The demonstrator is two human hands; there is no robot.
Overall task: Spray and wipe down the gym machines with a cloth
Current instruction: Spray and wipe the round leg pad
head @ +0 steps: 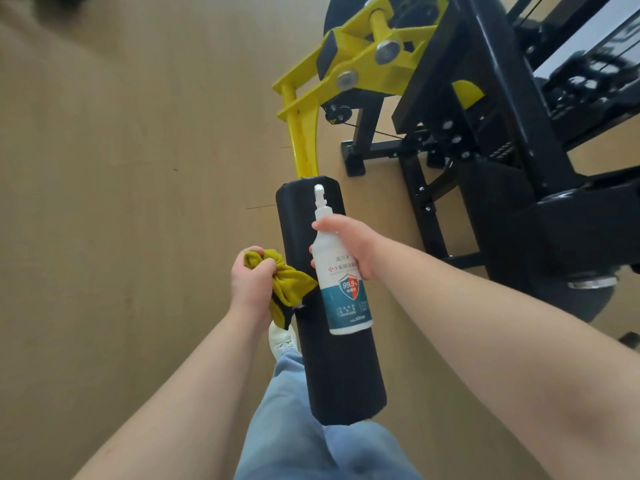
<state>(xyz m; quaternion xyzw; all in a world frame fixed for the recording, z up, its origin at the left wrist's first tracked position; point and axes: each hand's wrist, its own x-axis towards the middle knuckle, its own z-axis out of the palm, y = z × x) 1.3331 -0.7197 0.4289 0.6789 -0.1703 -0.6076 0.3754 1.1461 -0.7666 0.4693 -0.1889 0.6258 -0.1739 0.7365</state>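
Forearms: 2 bare forearms come in from the bottom edge, closest to the lens, above a leg in pale blue jeans (294, 427).
Left hand: the left hand (251, 284) has its fingers curled tight round a bunched yellow cloth (289, 280), held just left of the pad. A hanging corner seems to brush the pad's side, but contact is not certain.
Right hand: the right hand (349, 247) is wrapped round the upper body of a white spray bottle (346, 296), with the nozzle pointing away from the person along the pad.
Roller pad: the black roller pad (332, 368) is a padded cylinder on the end of a yellow lever arm (304, 143), and the bottle lies over its top face.
Progress: this looks like the spraying step on this 1 pad. The cloth is balled up rather than spread on the surface, so wiping here appears not yet begun.
Left to do: by that reading, the pad needs wiping, then the yellow arm and the black machine frame (485, 98). Nothing shows that either has been cleaned.
Hard to tell: no droplets or wet sheen show on the pad, so whether any spray has landed is unclear.
Hidden: the fingers at the bottle's neck sit behind it, so a press on the nozzle cannot be judged. The pad's far side is out of sight.
Cut off: the frame runs off the top and right edges and is blurred there.
Small print: only 99.9% reads on the label.
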